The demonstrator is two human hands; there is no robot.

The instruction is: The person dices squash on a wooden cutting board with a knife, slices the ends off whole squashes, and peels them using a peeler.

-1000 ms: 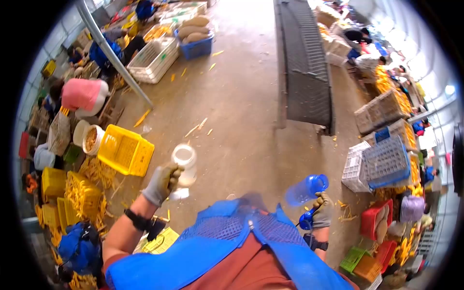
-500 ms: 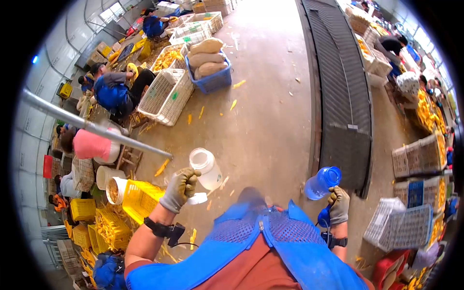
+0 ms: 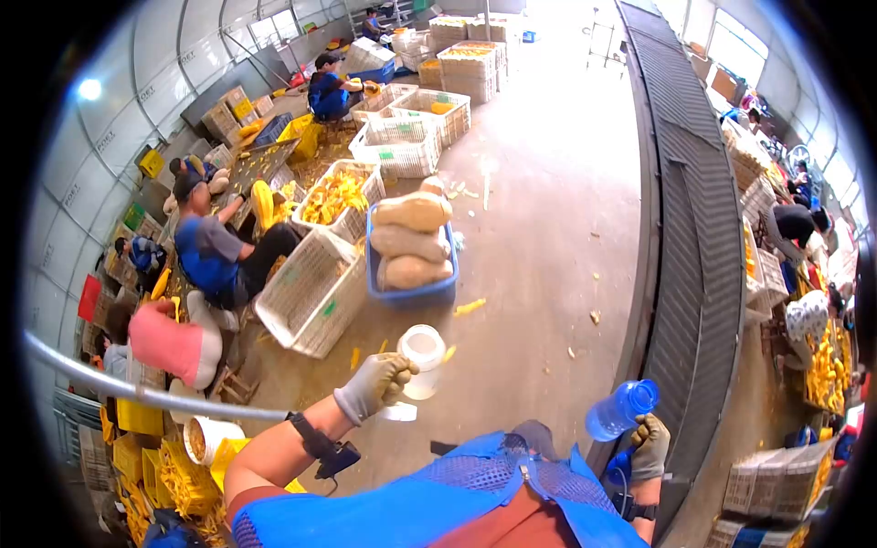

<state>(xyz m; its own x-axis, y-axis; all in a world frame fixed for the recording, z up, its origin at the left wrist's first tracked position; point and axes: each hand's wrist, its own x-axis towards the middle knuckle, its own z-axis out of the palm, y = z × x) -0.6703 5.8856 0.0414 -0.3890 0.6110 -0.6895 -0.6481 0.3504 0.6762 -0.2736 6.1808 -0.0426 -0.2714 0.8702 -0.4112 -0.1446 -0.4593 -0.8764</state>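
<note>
My left hand (image 3: 376, 384), in a light work glove, is closed at the rim of a white translucent plastic jar (image 3: 422, 376). The exact grip is hidden behind the fingers. A flat white piece (image 3: 399, 413) shows just below that hand; I cannot tell whether it is attached to the jar. On the right, my gloved right hand (image 3: 650, 447) is closed at the mouth end of a tilted, see-through blue bottle (image 3: 614, 416). A darker blue object (image 3: 619, 464) hangs beside that hand, partly hidden.
A black conveyor belt (image 3: 699, 274) runs along my right. Ahead on the left stand a blue crate (image 3: 411, 294) of large squashes and a white crate (image 3: 306, 306). A metal pole (image 3: 137, 388) crosses at left. Seated people (image 3: 210, 242) work among yellow peelings.
My view has tilted up and moved along the floor, with the crates and conveyor shifting in frame. Both hands still carry the jar and the bottle, now lower in the picture.
</note>
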